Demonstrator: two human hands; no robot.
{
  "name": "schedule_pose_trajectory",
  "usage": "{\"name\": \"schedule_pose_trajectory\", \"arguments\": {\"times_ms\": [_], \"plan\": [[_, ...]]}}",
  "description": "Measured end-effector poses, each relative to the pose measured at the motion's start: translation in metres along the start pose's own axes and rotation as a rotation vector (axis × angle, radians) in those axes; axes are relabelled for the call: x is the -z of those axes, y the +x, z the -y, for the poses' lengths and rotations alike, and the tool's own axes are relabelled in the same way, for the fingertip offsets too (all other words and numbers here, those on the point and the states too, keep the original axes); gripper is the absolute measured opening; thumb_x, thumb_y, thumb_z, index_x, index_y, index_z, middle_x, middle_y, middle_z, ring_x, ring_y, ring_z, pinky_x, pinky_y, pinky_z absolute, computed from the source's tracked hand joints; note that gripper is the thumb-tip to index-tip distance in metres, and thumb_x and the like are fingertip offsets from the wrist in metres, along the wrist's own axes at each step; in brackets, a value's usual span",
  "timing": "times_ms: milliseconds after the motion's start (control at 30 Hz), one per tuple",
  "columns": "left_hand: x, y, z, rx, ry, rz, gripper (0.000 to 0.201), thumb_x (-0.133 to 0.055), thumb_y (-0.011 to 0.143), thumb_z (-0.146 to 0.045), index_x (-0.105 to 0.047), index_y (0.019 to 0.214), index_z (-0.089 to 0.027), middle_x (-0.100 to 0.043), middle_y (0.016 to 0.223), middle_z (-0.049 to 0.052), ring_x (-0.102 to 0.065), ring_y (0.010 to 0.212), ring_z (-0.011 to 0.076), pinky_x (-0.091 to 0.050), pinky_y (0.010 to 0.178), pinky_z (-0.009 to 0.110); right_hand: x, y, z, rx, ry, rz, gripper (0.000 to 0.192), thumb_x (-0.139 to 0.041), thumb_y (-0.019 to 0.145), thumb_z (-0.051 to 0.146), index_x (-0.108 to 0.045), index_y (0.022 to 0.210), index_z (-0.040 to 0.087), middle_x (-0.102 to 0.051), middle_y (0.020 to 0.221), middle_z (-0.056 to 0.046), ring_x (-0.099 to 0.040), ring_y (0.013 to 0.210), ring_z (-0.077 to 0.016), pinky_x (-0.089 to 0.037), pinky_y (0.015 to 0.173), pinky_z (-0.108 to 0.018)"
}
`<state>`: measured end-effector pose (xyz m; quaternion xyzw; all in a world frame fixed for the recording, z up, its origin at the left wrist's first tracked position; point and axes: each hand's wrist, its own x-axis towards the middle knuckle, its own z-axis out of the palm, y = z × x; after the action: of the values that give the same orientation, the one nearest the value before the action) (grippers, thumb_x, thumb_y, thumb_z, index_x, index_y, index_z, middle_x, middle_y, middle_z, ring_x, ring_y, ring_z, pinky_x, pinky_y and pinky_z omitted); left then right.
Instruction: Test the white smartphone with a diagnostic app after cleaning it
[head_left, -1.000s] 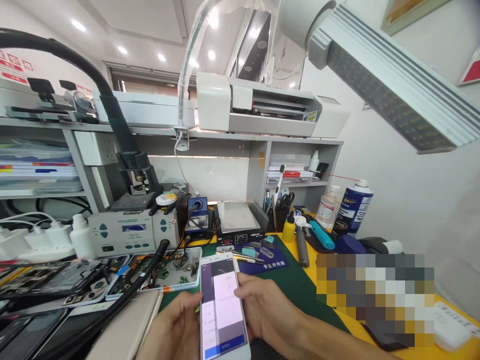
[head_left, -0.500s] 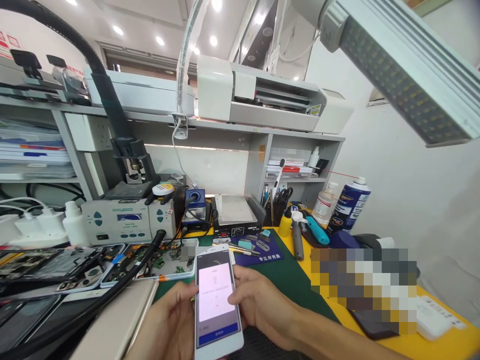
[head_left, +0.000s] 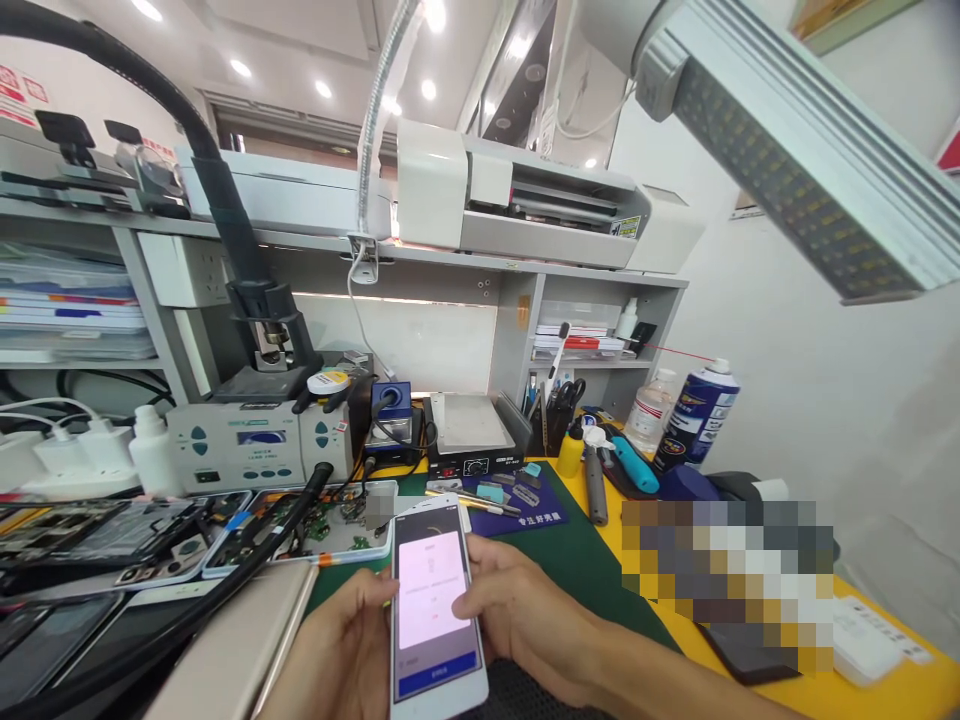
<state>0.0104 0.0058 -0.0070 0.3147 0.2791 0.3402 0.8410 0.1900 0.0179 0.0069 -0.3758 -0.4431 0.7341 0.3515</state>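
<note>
cluttered repair bench (head_left: 592, 570) with a green mat underneath. since half a second ago the pale dialog on the white phone (head_left: 435, 610) has stayed up and the phone tilted slightly. left hand (head_left: 341, 650) clasps its left edge, right hand (head_left: 517, 615) grips the right, thumb over the screen.

A phone (head_left: 435, 610) is held between the left hand (head_left: 341, 650) and the right hand (head_left: 517, 615) at the near edge of the desk (head_left: 885, 695), above a mat (head_left: 585, 570). A tray of parts (head_left: 330, 530) is set behind and to the left of it, with a soldering station (head_left: 255, 450) behind the tray. A hot plate (head_left: 472, 435) is placed behind the phone, beneath the shelf (head_left: 525, 270) on which a machine (head_left: 517, 200) is set. A spray can (head_left: 701, 410) is stood to the right, near a bottle (head_left: 649, 410). A lamp (head_left: 795, 140) is hung above the right side.
</note>
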Motion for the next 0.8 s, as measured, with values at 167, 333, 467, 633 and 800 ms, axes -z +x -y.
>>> {"name": "schedule_pose_trajectory", "arguments": {"times_ms": [167, 333, 467, 633, 800], "plan": [[-0.0036, -0.002, -0.0052, 0.016, -0.073, -0.014, 0.053, -0.047, 0.096, -0.031, -0.044, 0.148, -0.021, -0.074, 0.108, 0.014, -0.07, 0.088, 0.0299, -0.054, 0.07, 0.039, 0.0008, 0.0004, -0.0012, 0.021, -0.001, 0.027, 0.047, -0.061, 0.061, 0.014, -0.063, 0.107, 0.017, -0.07, 0.082, -0.002, -0.062, 0.065, -0.0172, -0.048, 0.065, -0.032], [-0.0021, -0.0008, -0.0064, 0.037, -0.085, 0.013, 0.052, -0.05, 0.091, -0.024, -0.049, 0.143, -0.019, -0.073, 0.107, 0.014, -0.07, 0.09, 0.0297, -0.054, 0.075, 0.04, -0.0008, 0.0009, 0.0002, 0.005, 0.001, 0.004, 0.047, -0.061, 0.058, 0.015, -0.063, 0.105, 0.017, -0.071, 0.082, -0.002, -0.062, 0.066, -0.0177, -0.048, 0.066, -0.032], [-0.0015, -0.0009, -0.0074, 0.051, -0.064, 0.063, 0.05, -0.047, 0.093, -0.029, -0.052, 0.14, -0.016, -0.073, 0.106, 0.016, -0.07, 0.087, 0.0323, -0.055, 0.069, 0.043, -0.0021, 0.0004, 0.0013, 0.009, -0.008, -0.005, 0.046, -0.059, 0.056, 0.018, -0.064, 0.102, 0.017, -0.071, 0.083, -0.003, -0.062, 0.066, -0.0176, -0.047, 0.066, -0.032], [0.0005, -0.0005, -0.0078, 0.056, -0.148, 0.086, 0.05, -0.051, 0.089, -0.022, -0.055, 0.138, -0.018, -0.074, 0.108, 0.014, -0.07, 0.093, 0.0307, -0.055, 0.076, 0.04, -0.0018, 0.0012, 0.0016, 0.005, -0.017, 0.014, 0.05, -0.057, 0.057, 0.018, -0.064, 0.107, 0.017, -0.072, 0.086, -0.004, -0.063, 0.068, -0.0187, -0.046, 0.063, -0.03], [0.0015, -0.0004, -0.0067, 0.036, -0.137, 0.07, 0.053, -0.05, 0.093, -0.029, -0.05, 0.145, -0.018, -0.074, 0.112, 0.016, -0.071, 0.093, 0.0325, -0.056, 0.074, 0.043, -0.0007, 0.0014, 0.0012, 0.012, -0.02, 0.023, 0.049, -0.057, 0.059, 0.016, -0.065, 0.107, 0.017, -0.072, 0.087, -0.004, -0.063, 0.067, -0.018, -0.048, 0.066, -0.032]]}}
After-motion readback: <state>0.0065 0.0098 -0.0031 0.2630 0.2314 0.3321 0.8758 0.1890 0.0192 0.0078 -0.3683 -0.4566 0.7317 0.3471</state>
